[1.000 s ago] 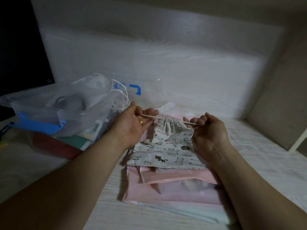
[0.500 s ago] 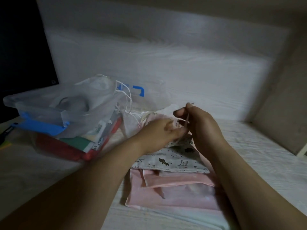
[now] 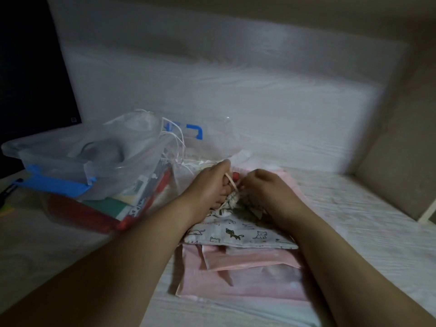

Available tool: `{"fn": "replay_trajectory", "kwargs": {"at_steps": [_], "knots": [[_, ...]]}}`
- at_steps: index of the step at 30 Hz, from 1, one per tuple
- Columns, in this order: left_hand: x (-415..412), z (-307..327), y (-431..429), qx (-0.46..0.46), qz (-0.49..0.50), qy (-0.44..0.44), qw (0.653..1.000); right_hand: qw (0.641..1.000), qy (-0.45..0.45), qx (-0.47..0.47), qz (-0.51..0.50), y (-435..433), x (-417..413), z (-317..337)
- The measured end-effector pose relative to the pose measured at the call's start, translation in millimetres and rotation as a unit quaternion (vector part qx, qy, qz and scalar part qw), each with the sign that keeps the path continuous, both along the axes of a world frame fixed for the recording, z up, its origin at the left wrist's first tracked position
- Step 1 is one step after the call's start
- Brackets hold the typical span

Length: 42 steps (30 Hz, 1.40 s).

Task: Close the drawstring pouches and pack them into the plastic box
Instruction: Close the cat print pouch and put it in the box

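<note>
Item: cat-print pouch (image 3: 236, 234), centre, atop pink pouches (image 3: 247, 282) on the surface. Left hand (image 3: 210, 185) pinches its cord (image 3: 232, 185); right hand (image 3: 266, 190) curled at the gathered neck, grip hidden from me. Step: closing. Next, I judge: cinch fully, carry left to plastic box (image 3: 59, 156).

White wood-grain table (image 3: 368, 223), clear plastic box (image 3: 59, 159) at left, pink pouches (image 3: 247, 287) stacked at centre

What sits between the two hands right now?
Head view: the gathered neck of the cat-print pouch and its beige cord lie between the left hand and right hand, fingers curled there.
</note>
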<state>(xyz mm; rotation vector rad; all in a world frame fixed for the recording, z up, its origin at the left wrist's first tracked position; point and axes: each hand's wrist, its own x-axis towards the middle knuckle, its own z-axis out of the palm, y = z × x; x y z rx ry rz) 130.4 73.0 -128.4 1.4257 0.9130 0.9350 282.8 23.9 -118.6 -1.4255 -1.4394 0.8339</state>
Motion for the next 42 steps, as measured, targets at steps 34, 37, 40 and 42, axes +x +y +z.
{"fn": "replay_trajectory", "kwargs": {"at_steps": [34, 37, 40, 42], "knots": [[2.4, 21.1, -7.6, 0.026, -0.068, -0.186, 0.980, 0.990, -0.073, 0.011, 0.120, -6.2, -6.5, -6.6], [2.8, 23.0, -9.1, 0.044, -0.072, -0.170, 0.982, 0.988, -0.100, 0.022, 0.119, -7.0, -6.5, -5.9], [-1.8, 25.0, -6.4, 0.034, -0.059, -0.200, 0.977, 0.994, -0.026, 0.006, 0.107, -5.3, -6.9, -8.9], [-2.7, 25.8, -5.3, 0.023, -0.055, -0.220, 0.974, 0.995, 0.018, 0.000, 0.095, -4.1, -6.2, -9.9]]}}
